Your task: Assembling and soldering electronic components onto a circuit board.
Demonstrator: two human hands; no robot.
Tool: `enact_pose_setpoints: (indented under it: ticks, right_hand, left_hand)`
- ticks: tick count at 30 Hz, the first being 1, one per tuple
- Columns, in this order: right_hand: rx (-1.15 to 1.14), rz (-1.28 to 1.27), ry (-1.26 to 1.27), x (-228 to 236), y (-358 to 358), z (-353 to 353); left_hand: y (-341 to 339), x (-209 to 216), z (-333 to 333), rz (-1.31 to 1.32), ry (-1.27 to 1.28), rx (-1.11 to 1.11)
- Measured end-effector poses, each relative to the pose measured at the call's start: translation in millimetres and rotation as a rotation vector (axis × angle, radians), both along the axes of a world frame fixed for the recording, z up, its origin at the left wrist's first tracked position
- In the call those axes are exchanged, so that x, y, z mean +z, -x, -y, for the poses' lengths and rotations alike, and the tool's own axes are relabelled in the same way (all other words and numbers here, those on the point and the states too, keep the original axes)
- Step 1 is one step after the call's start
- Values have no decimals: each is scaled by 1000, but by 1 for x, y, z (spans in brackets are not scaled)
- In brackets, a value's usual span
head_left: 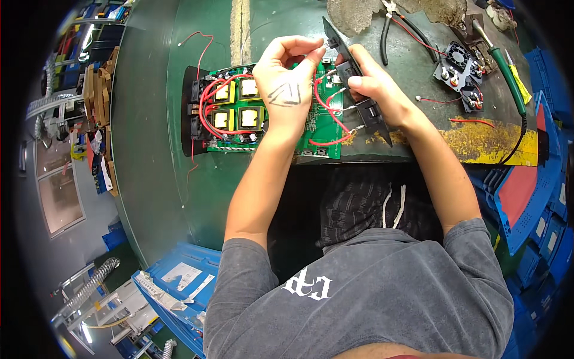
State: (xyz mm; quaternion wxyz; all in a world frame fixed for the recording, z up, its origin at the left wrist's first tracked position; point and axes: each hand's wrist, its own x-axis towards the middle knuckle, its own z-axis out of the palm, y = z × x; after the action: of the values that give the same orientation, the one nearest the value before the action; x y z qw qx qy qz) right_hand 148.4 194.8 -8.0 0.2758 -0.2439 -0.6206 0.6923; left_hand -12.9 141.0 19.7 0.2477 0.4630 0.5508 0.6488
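Observation:
My right hand grips a narrow black panel with sockets, holding it tilted above the right end of a green circuit board. Thumb and fingertips of my left hand, which has dark marker lines on its back, are pinched together by the panel's far end. Whatever sits between those fingertips is too small to make out. Red wires run from the board to the back of the panel. Yellow-and-black transformers stand on the board, partly covered by my left hand, with black fans along its left end.
Cutting pliers with black handles lie beyond the panel. Farther right are a small fan assembly and a green-handled soldering iron with its cord. A loose red wire rests on the green tabletop. Blue bins flank me.

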Motion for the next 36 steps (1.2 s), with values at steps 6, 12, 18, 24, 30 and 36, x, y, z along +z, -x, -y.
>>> enact_pose_setpoints:
  ticks: [6, 12, 18, 24, 30, 36]
  right_hand:
    - [0, -4, -19, 0, -1, 0]
    - [-1, -5, -18, 3, 0, 2]
    - [-8, 13, -47, 3, 0, 2]
    - [-5, 25, -70, 7, -2, 1]
    - [-14, 22, -86, 3, -2, 1]
    - [7, 46, -96, 6, -3, 1]
  left_hand:
    - [-2, -3, -1, 64, -25, 17]
    - [-3, -1, 1, 112, -15, 16]
    - [-5, -3, 2, 134, 6, 1]
    - [-5, -6, 3, 159, 7, 23]
    - [-7, -6, 3, 206, -2, 15]
    - [-3, -6, 3, 247, -16, -15]
